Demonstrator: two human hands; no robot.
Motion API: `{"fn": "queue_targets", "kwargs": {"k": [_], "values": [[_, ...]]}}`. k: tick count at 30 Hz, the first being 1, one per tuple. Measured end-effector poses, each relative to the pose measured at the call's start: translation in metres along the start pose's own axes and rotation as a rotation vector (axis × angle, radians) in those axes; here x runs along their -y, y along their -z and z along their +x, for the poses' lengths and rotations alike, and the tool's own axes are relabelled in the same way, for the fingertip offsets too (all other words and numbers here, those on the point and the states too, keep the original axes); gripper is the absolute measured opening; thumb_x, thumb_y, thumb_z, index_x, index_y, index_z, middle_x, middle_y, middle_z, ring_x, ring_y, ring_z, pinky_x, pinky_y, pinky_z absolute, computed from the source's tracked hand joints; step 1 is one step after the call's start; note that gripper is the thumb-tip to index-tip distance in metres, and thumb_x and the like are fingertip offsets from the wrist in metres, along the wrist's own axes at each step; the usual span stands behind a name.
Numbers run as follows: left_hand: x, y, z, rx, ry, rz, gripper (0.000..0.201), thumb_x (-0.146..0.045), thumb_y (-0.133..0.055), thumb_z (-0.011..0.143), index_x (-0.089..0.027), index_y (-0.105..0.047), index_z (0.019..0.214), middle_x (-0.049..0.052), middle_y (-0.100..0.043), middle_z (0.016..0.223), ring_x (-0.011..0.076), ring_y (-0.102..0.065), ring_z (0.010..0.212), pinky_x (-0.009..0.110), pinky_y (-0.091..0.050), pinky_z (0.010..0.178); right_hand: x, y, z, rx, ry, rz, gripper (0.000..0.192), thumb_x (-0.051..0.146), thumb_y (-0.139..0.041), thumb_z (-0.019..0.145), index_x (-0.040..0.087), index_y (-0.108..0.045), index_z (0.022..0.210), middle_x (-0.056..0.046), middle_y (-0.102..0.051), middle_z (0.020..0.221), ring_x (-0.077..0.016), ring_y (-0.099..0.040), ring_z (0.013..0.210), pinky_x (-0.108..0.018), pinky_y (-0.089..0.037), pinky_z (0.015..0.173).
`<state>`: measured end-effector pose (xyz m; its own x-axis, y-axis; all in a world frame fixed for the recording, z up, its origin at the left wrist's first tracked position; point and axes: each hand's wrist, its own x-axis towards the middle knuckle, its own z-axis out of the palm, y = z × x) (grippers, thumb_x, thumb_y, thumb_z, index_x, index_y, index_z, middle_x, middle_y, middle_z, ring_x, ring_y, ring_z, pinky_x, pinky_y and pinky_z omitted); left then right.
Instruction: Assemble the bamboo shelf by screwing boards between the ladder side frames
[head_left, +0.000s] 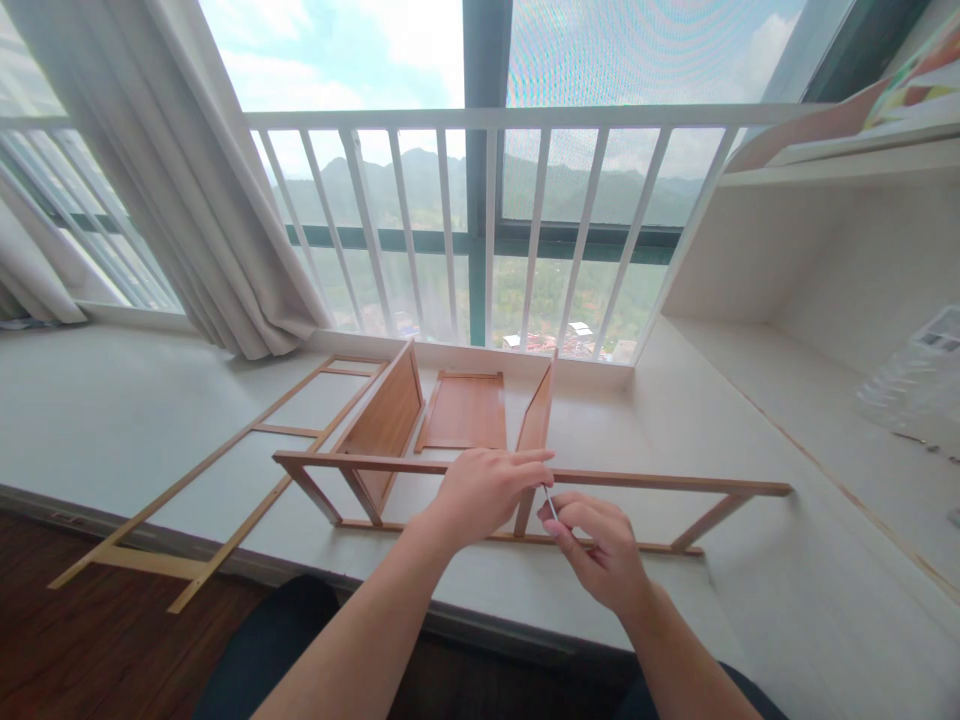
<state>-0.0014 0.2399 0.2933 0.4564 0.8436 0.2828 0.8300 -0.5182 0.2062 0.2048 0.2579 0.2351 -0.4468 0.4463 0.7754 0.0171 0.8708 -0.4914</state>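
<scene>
The right hand (600, 545) pinched a thin silver metal tool (550, 503) against the long brown wooden frame rail (660, 482). The left hand (484, 490) gripped that rail beside it. The frame stood on the white counter (112, 410), before two upright wooden panels (386, 415).

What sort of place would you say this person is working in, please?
Most likely a high-rise home. A big window with a white railing looks down on hills and rooftops, a curtain hangs at its side, and a white platform under the window bears the wooden frame that both hands work on.
</scene>
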Motion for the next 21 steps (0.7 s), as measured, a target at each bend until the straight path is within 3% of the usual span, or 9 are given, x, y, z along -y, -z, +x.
{"fn": "queue_targets", "kwargs": {"k": [21], "values": [[0.0004, -0.0012, 0.0004, -0.007, -0.004, 0.027, 0.03, -0.015, -0.053, 0.096, -0.034, -0.072, 0.11, -0.01, -0.061, 0.147, 0.0208, -0.077, 0.104, 0.029, -0.053, 0.078, -0.0017, 0.0049, -0.0006, 0.003, -0.011, -0.01, 0.019, 0.007, -0.059, 0.095, 0.021, -0.058, 0.082, -0.005, -0.071, 0.085, -0.0145, -0.067, 0.075, -0.026, -0.054, 0.069]]}}
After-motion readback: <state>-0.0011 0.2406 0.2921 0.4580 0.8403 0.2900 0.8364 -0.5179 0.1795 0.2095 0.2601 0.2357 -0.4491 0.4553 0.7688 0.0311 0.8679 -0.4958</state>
